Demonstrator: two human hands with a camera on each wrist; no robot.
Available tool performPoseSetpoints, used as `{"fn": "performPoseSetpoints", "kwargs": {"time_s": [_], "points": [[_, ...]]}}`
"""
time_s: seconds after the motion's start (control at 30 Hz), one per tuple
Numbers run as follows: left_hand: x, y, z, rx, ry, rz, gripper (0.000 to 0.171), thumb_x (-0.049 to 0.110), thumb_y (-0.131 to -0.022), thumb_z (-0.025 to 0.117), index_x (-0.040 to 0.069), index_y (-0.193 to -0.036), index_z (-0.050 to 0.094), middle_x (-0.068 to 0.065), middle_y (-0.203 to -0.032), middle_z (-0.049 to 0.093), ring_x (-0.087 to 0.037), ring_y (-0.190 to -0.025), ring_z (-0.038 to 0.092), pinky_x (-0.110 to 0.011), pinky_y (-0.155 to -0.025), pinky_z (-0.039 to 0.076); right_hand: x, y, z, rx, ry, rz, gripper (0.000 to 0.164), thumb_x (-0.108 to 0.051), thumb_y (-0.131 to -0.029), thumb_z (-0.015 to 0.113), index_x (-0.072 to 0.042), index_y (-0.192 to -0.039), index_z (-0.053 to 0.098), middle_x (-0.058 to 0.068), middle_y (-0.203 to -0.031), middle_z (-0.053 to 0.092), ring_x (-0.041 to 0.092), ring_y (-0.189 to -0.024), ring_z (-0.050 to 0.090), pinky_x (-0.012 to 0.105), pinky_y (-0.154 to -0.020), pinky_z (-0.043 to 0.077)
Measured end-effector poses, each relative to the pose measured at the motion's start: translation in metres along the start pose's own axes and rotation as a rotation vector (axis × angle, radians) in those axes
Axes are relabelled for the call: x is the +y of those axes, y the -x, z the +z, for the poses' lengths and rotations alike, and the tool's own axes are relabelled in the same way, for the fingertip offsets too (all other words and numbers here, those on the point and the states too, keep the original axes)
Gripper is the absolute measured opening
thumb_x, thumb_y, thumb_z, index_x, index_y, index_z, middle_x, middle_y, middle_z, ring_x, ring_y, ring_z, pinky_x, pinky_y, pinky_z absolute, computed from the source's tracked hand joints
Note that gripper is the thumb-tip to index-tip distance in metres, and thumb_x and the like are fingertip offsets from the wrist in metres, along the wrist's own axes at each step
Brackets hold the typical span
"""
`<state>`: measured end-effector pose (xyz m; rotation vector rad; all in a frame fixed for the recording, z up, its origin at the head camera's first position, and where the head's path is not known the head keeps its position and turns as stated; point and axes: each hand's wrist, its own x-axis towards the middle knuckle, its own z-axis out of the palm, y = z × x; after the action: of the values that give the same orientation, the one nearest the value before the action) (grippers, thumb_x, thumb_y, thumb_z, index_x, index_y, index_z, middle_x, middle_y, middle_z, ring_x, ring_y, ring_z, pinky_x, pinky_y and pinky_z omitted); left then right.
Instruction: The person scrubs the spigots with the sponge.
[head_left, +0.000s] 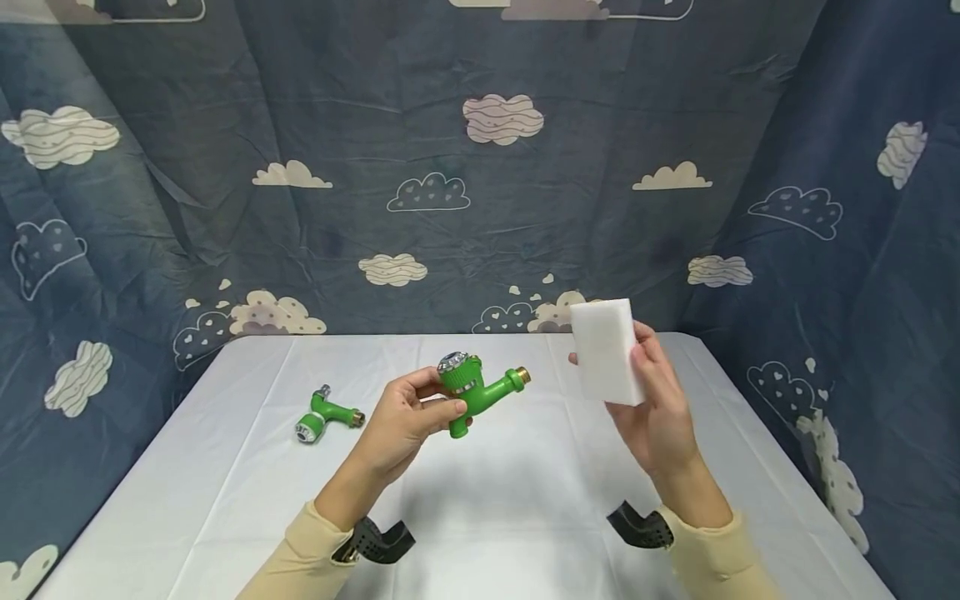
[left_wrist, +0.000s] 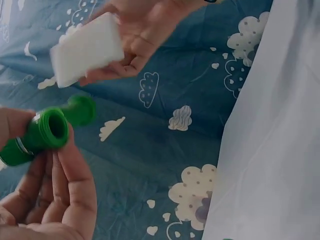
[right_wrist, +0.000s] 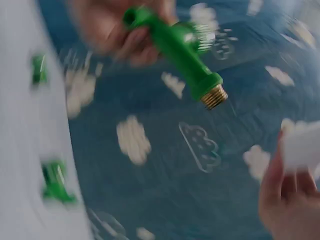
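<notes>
A green tap [head_left: 480, 402] with a silver-capped knob and brass threaded end is pinched between the thumb and fingers of my left hand [head_left: 400, 423], above the table. The left wrist view looks into the open mouth of the tap's green spout [left_wrist: 56, 127]. My right hand [head_left: 660, 421] grips a white sponge block [head_left: 606, 354] by its side, held up to the right of the tap. Sponge and tap are apart. In the right wrist view, the tap's brass thread [right_wrist: 215, 97] points towards the lower right, and the sponge [right_wrist: 302, 147] is partly cut off.
A second green tap [head_left: 322, 414] lies on the white-covered table [head_left: 225, 508], left of my left hand. Two blurred green things, one upper [right_wrist: 39, 69] and one lower [right_wrist: 56, 182], show in the right wrist view. Dark blue cloud-print cloth [head_left: 525, 217] hangs behind and beside the table.
</notes>
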<state>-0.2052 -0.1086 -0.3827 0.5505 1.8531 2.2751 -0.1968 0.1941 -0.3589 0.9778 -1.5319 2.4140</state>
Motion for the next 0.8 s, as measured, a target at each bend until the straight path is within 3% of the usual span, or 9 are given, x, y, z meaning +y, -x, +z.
{"fn": "performPoseSetpoints", "kwargs": {"time_s": [0.07, 0.13, 0.2, 0.27, 0.33, 0.4, 0.53, 0.67, 0.8], "points": [[0.001, 0.001, 0.003, 0.017, -0.009, -0.017, 0.041, -0.002, -0.094, 0.073, -0.013, -0.132, 0.06, -0.002, -0.107, 0.07, -0.012, -0.088, 0.077, -0.027, -0.08, 0.066, -0.001, 0.002, 0.011, 0.056, 0.396, -0.114, 0.039, 0.0, -0.11, 0.048, -0.006, -0.148, 0.051, 0.007, -0.14, 0.063, 0.018, -0.117, 0.068, 0.024, -0.092, 0.057], [0.002, 0.002, 0.007, 0.013, -0.006, -0.032, 0.038, -0.002, -0.094, 0.074, -0.012, -0.129, 0.061, -0.001, -0.105, 0.074, -0.012, -0.087, 0.078, -0.027, -0.079, 0.065, 0.003, 0.005, 0.025, 0.043, 0.74, -0.222, 0.042, 0.005, -0.099, 0.064, -0.003, -0.141, 0.06, 0.012, -0.141, 0.063, 0.02, -0.12, 0.066, 0.024, -0.089, 0.058], [0.002, 0.004, 0.01, -0.009, 0.005, -0.043, 0.038, -0.002, -0.095, 0.074, -0.011, -0.13, 0.061, 0.0, -0.105, 0.077, -0.013, -0.089, 0.078, -0.027, -0.08, 0.066, 0.009, 0.009, 0.036, -0.051, 0.98, -0.318, 0.043, -0.002, -0.096, 0.075, -0.005, -0.138, 0.065, 0.016, -0.146, 0.06, 0.024, -0.125, 0.063, 0.029, -0.09, 0.062], [0.003, 0.005, 0.013, -0.033, 0.017, -0.046, 0.039, -0.002, -0.095, 0.074, -0.012, -0.13, 0.06, 0.001, -0.105, 0.079, -0.013, -0.091, 0.079, -0.028, -0.081, 0.067, 0.015, 0.012, 0.044, -0.142, 1.136, -0.379, 0.036, -0.019, -0.1, 0.078, -0.014, -0.135, 0.07, 0.017, -0.149, 0.058, 0.029, -0.13, 0.061, 0.038, -0.091, 0.065], [0.004, 0.006, 0.014, -0.049, 0.024, -0.049, 0.041, -0.003, -0.095, 0.074, -0.013, -0.132, 0.058, 0.0, -0.105, 0.08, -0.014, -0.092, 0.079, -0.029, -0.081, 0.067, 0.019, 0.013, 0.046, -0.212, 1.199, -0.406, 0.033, -0.032, -0.105, 0.071, -0.019, -0.135, 0.07, 0.017, -0.151, 0.056, 0.034, -0.133, 0.06, 0.049, -0.095, 0.065], [0.005, 0.006, 0.014, -0.052, 0.016, -0.051, 0.041, -0.002, -0.095, 0.074, -0.014, -0.131, 0.058, 0.0, -0.104, 0.079, -0.014, -0.091, 0.079, -0.028, -0.08, 0.067, 0.022, 0.012, 0.043, -0.22, 1.259, -0.429, 0.032, -0.037, -0.107, 0.067, -0.022, -0.135, 0.07, 0.016, -0.151, 0.056, 0.036, -0.134, 0.058, 0.055, -0.098, 0.062], [0.004, 0.006, 0.012, -0.037, -0.029, -0.054, 0.039, -0.001, -0.094, 0.075, -0.013, -0.128, 0.06, 0.001, -0.102, 0.077, -0.011, -0.087, 0.077, -0.022, -0.077, 0.064, 0.027, 0.009, 0.027, -0.138, 1.339, -0.409, 0.041, -0.02, -0.097, 0.082, -0.019, -0.136, 0.069, 0.018, -0.15, 0.057, 0.04, -0.13, 0.061, 0.058, -0.091, 0.062], [0.002, 0.004, 0.007, -0.023, -0.127, 0.02, 0.036, -0.003, -0.093, 0.076, -0.012, -0.126, 0.066, 0.001, -0.102, 0.075, -0.007, -0.082, 0.072, -0.019, -0.073, 0.06, 0.027, 0.004, 0.013, -0.024, 1.281, -0.276, 0.048, -0.007, -0.091, 0.084, -0.016, -0.135, 0.069, 0.016, -0.149, 0.058, 0.037, -0.127, 0.063, 0.047, -0.082, 0.065], [0.0, 0.003, 0.004, 0.019, -0.353, 0.181, 0.028, 0.001, -0.092, 0.08, -0.001, -0.12, 0.077, -0.003, -0.105, 0.079, -0.007, -0.085, 0.071, -0.02, -0.077, 0.06, 0.017, 0.004, 0.015, 0.026, 1.094, -0.191, 0.045, -0.001, -0.092, 0.08, -0.015, -0.134, 0.069, 0.01, -0.147, 0.062, 0.022, -0.125, 0.062, 0.028, -0.085, 0.058]]}}
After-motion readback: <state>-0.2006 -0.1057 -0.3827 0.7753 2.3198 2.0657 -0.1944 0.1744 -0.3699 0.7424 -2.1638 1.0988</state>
